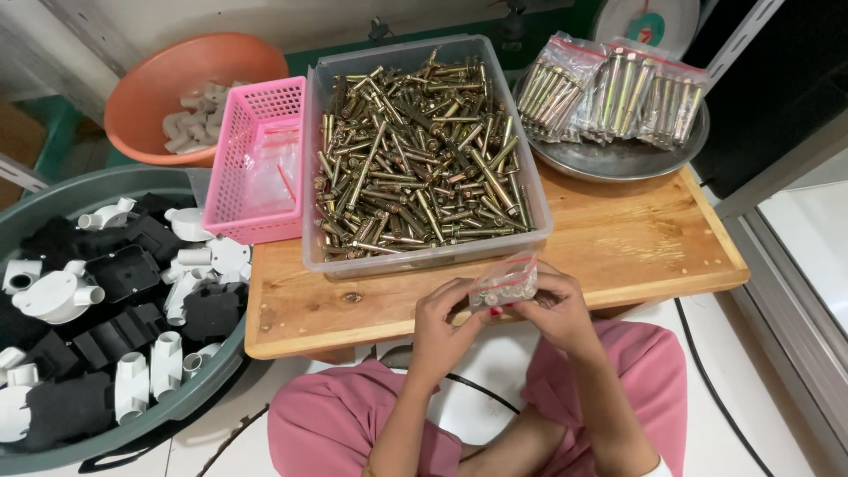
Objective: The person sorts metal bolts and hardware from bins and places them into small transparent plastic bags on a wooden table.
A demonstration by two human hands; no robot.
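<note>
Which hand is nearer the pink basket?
Left. The left hand is below and right of the pink basket; the right hand is farther right, both holding the small bag.

A low wooden table [618, 256] serves as the landmark. On its back middle stands a clear plastic bin [424, 256] heaped with brass-coloured bolts [415, 159]. Just left of the bin, a pink mesh basket [256, 159] overhangs the table's left edge. At the table's back right corner sits a metal tray [618, 157] bearing filled clear bags of bolts [609, 93]. Behind the table's left corner is an orange bowl [168, 79] with white fittings. Left of the table, a grey-green tub [53, 190] holds black and white conduit fittings [132, 380].
</note>
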